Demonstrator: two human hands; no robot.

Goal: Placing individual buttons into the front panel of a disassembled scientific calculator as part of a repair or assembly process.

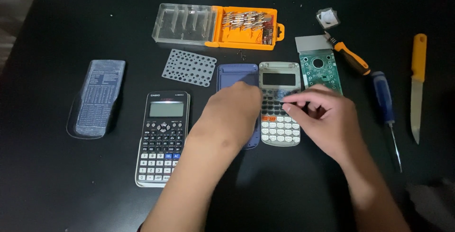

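Note:
My left hand [233, 112] rests fisted on a blue calculator back shell [235, 74], beside a silver calculator front panel [279, 127] lying keys up. My right hand [323, 115] hovers over that panel's key rows, thumb and forefinger pinched together at its upper keys; whether they hold anything is too small to tell. A green circuit board [319, 69] with a grey display strip lies just right of the panel, partly behind my right hand.
A black calculator [162, 137] lies at left, with a dark slide cover [97, 98] further left. A perforated clear key sheet [189, 66], an open orange bit case [222, 26], an orange-handled tool [351, 57], a blue screwdriver [386, 109] and a yellow-handled knife [417, 85] lie about.

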